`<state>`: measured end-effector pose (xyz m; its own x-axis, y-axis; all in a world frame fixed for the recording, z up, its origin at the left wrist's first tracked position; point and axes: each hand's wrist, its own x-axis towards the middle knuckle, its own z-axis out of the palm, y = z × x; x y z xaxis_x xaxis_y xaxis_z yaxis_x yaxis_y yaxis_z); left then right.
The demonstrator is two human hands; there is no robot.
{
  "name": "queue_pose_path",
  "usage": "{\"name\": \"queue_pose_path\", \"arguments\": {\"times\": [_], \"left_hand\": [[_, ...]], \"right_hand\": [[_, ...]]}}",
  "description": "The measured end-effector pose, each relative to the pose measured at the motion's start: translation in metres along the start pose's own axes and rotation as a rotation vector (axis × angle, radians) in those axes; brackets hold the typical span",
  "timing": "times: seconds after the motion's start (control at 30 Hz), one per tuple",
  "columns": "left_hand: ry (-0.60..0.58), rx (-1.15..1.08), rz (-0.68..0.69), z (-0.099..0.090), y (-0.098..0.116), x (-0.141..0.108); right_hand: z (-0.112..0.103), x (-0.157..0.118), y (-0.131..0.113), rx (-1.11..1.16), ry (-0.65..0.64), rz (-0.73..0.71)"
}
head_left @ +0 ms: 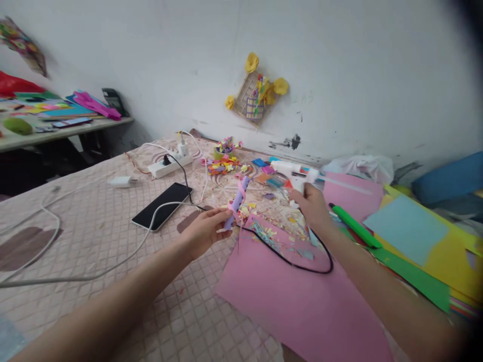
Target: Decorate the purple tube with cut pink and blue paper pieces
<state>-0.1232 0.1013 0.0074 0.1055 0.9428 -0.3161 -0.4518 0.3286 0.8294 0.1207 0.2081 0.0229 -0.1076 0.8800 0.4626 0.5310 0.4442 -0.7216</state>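
Note:
My left hand (209, 229) pinches the lower end of a rolled purple paper tube (237, 200), which has a pink strip wound around it and leans up to the right. In my right hand (311, 203) is a white hot glue gun (296, 173), held by its handle with the nozzle pointing left. A clear glue stick (349, 185) sticks out of its back end. The gun's black cord (279, 257) loops over a pink foam sheet (302, 306) below. Small paper scraps (269, 234) lie on the sheet's upper edge, between my hands.
A black-screened phone (164, 203), a white charger (123, 182) and a power strip (171, 165) with cables lie at left. Behind stand a small pot of paper flowers (225, 147) and piled cutouts. Coloured sheets (411, 226) and a green marker-like tube (354, 226) lie at right.

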Motion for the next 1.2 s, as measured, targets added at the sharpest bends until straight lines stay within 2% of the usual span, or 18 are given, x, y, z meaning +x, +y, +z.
{"name": "queue_pose_path", "arguments": {"times": [0.07,0.13,0.2,0.33,0.5,0.97,1.2], "left_hand": [[-0.018,-0.011,-0.013,0.001,0.000,0.000],[-0.036,-0.010,-0.022,0.001,-0.001,0.001],[-0.050,-0.008,-0.023,0.000,-0.002,0.002],[-0.070,-0.004,-0.019,0.000,-0.004,0.003],[-0.107,0.015,0.025,-0.002,-0.005,0.003],[-0.166,0.045,0.145,-0.001,-0.003,0.000],[-0.199,0.029,0.159,0.000,-0.004,0.000]], "right_hand": [[-0.018,-0.015,-0.009,-0.001,-0.049,0.039],[-0.029,-0.030,-0.019,-0.042,-0.175,0.070],[-0.035,-0.042,-0.027,-0.089,-0.283,0.004],[-0.037,-0.054,-0.036,-0.096,-0.413,-0.158],[-0.034,-0.055,-0.037,-0.099,-0.543,-0.170],[-0.030,-0.057,-0.040,-0.126,-0.572,-0.188],[-0.032,-0.057,-0.038,-0.174,-0.523,-0.162]]}}
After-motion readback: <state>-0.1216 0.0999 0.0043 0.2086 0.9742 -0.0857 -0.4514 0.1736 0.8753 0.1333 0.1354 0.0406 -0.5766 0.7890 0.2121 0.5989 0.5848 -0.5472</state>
